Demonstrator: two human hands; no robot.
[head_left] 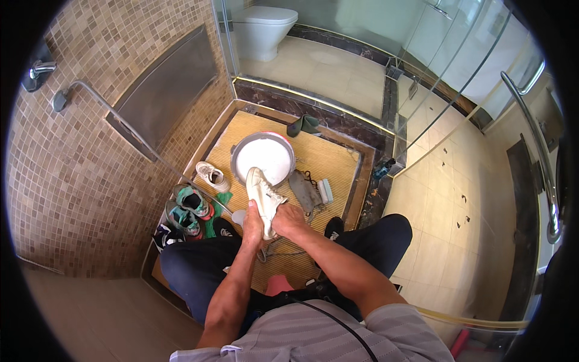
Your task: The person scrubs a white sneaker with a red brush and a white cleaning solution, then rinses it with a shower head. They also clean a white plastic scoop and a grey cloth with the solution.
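Yellow ribbed mat underfoot, in a glass-sided shower bay. Small brown-beige mosaic wall on the left, with a grey rectangular panel set in. Dark marble curb along the far edge; beyond it, a white toilet on pale flooring. More pale floor tiles off to the right, past the glass.

On the mat, a grey-rimmed bucket with white contents. Left of it, a second white shoe; nearer, teal sneakers.

White shoe in hand, on the near side of the bucket, with toe across its rim in view. Points toe forward, slightly left; long axis nearly fore-and-aft, heel nearest. Left hand wrapped around the left side toward the heel. Right hand against the right side at the opening; fingers mostly hidden, cannot tell whether clenched.
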